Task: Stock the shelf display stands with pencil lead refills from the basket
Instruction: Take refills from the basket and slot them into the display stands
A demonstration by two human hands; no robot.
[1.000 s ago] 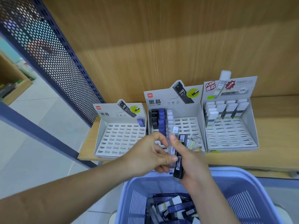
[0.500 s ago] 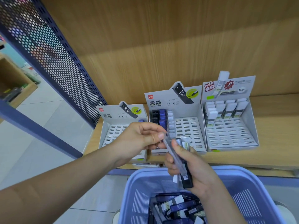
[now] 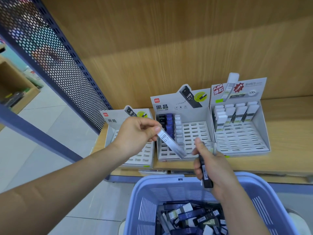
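Observation:
My left hand (image 3: 137, 134) pinches one end of a clear grey lead refill (image 3: 171, 144) marked HB 0.7, held slanted above the middle display stand (image 3: 194, 138). That stand has black, blue and white refills in its left columns. My right hand (image 3: 214, 168) grips a black refill (image 3: 205, 173) upright, with a clear one (image 3: 211, 146) behind it, just over the blue basket (image 3: 147, 192). Several refills (image 3: 191, 217) lie loose in the basket. The left stand (image 3: 144, 155) is partly hidden by my left hand.
The right stand (image 3: 240, 133) holds white-capped refills in its back rows. All three stands sit on a wooden shelf (image 3: 288, 150) with a wooden back panel. A blue perforated metal side panel (image 3: 55, 65) stands at the left, with tiled floor below.
My left hand has pulled the clear grey refill out of the bundle in my right hand and lifted it up and left. My right hand sank slightly toward the basket.

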